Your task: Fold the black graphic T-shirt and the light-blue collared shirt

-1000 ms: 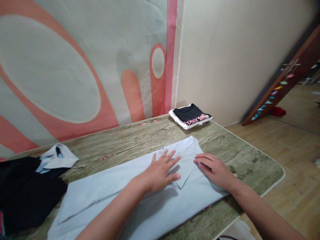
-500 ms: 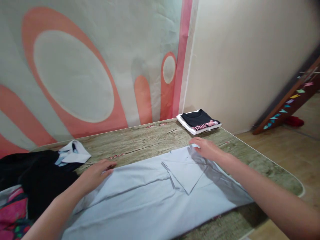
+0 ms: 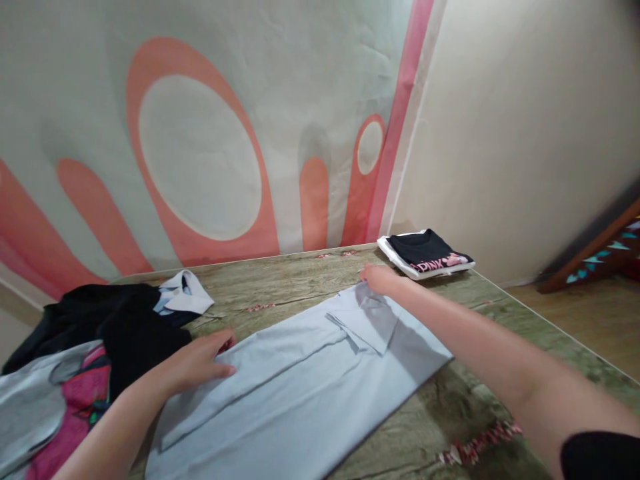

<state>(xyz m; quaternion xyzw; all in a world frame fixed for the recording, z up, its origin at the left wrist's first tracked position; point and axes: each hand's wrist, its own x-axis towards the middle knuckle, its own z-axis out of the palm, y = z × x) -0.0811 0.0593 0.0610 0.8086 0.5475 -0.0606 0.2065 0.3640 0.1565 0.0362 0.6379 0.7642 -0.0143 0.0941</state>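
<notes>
A light blue shirt [image 3: 300, 393] lies folded lengthwise across the wood-grain table [image 3: 280, 287], its sleeve tucked over the middle. My left hand [image 3: 200, 363] is at the shirt's far left edge, thumb and fingers closed on the fabric. My right hand [image 3: 377, 277] reaches to the shirt's far right corner and its fingers are curled over that corner.
A folded black shirt with pink lettering [image 3: 425, 253] lies on a white one at the table's far right corner. A heap of dark clothes with a white collar [image 3: 183, 300] and a grey and pink garment [image 3: 60, 407] fill the left side. A patterned wall stands behind the table.
My hands left the shirt's middle and moved apart, the left to its left edge, the right to its far right corner. The view has swung left.
</notes>
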